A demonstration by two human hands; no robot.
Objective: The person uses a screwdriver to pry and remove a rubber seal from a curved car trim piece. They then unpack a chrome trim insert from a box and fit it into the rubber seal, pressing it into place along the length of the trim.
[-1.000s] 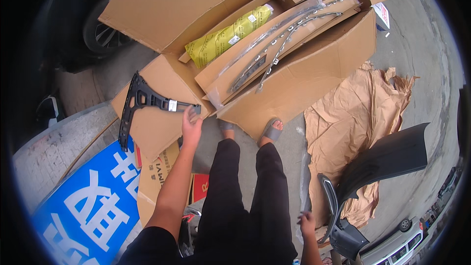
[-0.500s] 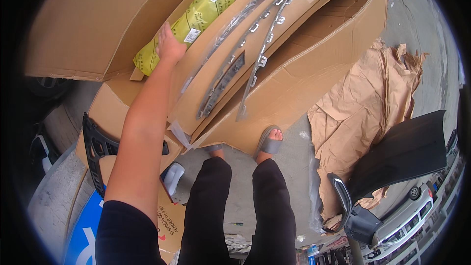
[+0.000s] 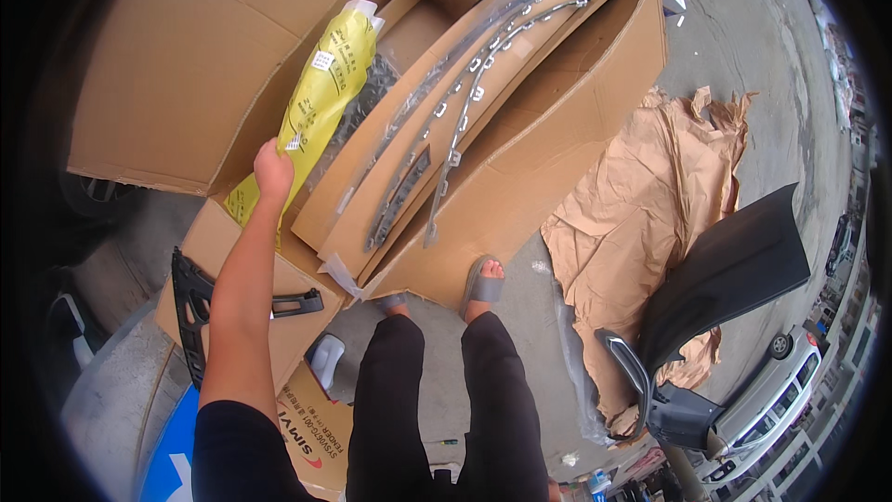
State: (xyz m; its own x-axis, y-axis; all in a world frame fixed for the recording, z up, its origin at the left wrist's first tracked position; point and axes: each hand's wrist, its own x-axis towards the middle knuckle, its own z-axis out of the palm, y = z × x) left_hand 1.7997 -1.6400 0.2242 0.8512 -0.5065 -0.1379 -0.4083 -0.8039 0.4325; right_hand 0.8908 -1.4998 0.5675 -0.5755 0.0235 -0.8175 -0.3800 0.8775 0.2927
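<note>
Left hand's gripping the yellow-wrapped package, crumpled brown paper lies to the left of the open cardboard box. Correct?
Not quite: the head view shows the crumpled brown paper to the right of the open cardboard box, not the left. The rest holds: the left hand is gripping the yellow-wrapped package.

Crumpled brown paper (image 3: 641,191) lies on grey ground (image 3: 734,56).

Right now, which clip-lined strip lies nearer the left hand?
The left strip, with the broad dark lower end; the right strip is slim there and farther from the left hand, which grips the yellow package.
</note>
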